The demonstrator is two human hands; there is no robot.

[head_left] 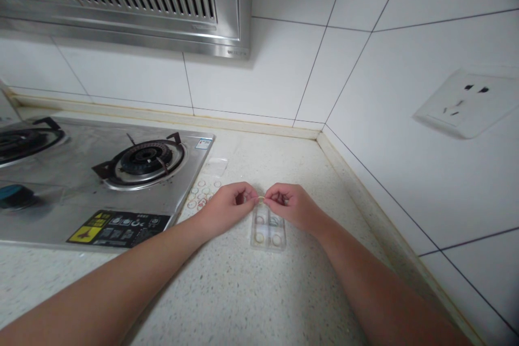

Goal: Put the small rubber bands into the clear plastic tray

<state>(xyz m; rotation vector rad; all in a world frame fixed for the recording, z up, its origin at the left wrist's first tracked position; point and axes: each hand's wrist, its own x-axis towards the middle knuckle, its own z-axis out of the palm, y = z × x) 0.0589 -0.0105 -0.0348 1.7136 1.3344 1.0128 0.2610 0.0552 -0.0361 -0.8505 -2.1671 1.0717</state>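
My left hand and my right hand meet above the speckled countertop, both pinching a tiny yellowish ring-like piece between their fingertips. Directly below them lies a small clear plastic tray with compartments holding little rings. To the left of my left hand, a sheet of several small coloured rings lies on the counter beside the stove.
A steel gas stove with two burners fills the left. A range hood hangs above. A small clear lid lies near the stove corner. White tiled walls form a corner; a wall socket is on the right.
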